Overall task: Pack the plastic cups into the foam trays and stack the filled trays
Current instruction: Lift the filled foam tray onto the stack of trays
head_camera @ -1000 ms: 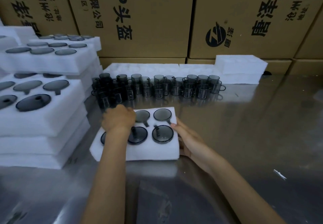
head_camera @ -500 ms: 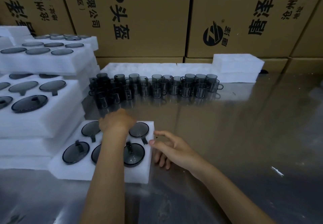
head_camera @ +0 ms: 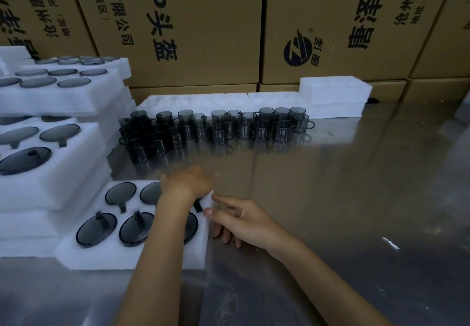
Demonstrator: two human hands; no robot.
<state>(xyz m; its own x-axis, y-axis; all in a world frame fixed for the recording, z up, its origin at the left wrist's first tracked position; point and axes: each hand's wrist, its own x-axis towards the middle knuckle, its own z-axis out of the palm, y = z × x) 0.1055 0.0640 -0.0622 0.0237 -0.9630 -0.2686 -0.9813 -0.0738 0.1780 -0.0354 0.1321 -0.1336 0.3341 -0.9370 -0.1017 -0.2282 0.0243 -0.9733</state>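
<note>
filled foam tray (head_camera: 132, 254) slid left beside stacked trays (head_camera: 50, 186), smoky cups (head_camera: 96, 233) seated inside

Under and left of the fingers (head_camera: 223, 200): one foam tray (head_camera: 127, 257) showing five dark cups (head_camera: 96, 229), a sixth pocket hidden. Beyond: roughly two dozen loose cups (head_camera: 218, 127). Two hands (head_camera: 189, 183).

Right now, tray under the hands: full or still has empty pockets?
Cannot tell fully. The foam tray shows five dark cups seated in pockets; the left hand and forearm hide where a sixth would sit.
</note>
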